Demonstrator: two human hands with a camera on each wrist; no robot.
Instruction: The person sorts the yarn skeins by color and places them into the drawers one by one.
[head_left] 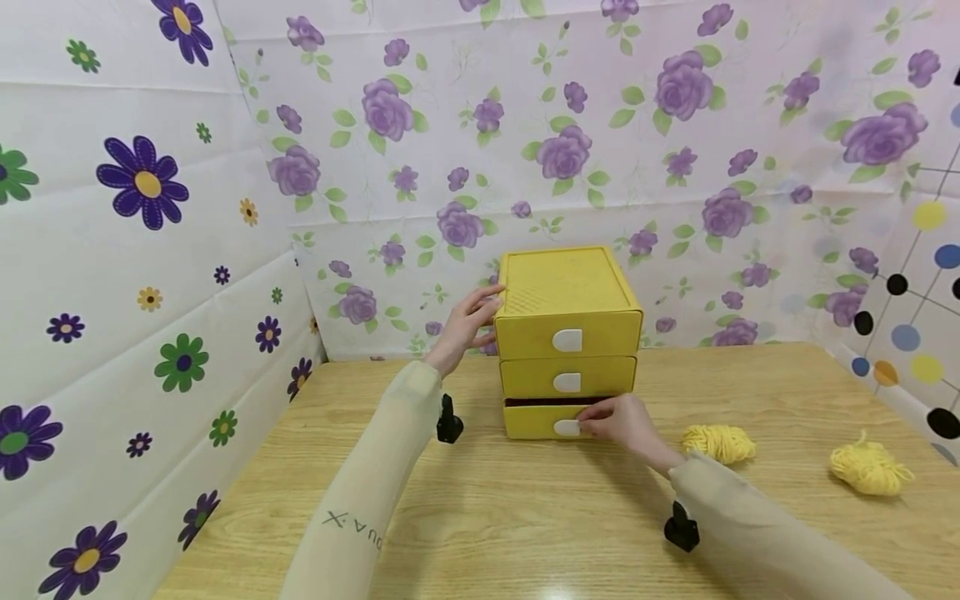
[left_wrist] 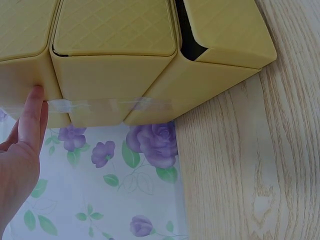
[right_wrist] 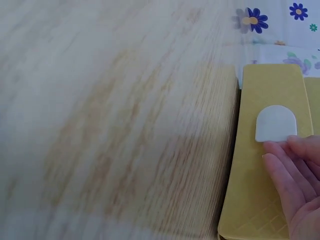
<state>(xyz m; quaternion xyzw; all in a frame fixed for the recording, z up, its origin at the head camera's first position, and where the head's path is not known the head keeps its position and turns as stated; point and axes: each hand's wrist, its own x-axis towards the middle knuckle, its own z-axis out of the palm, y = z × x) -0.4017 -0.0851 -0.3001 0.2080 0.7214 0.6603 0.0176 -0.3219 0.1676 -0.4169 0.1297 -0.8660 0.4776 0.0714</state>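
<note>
Bottom drawer [head_left: 531, 423] ajar

The right hand [head_left: 624, 427] pinches the white tab [head_left: 567, 427] of this drawer, which juts slightly out, just left of that hand. The left hand [head_left: 467, 328], its fingers spread, touches the side of the cabinet [head_left: 566, 282] (likely bracing it). Step in hand, by judgement: working the drawer; the next move calls for a level slide, cabinet held steady.

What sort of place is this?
Hard to be sure, but perhaps an indoor craft corner: a wooden table against flowered sheeting, with a yellow drawer box and two bundles of yellow yarn on it.
</note>
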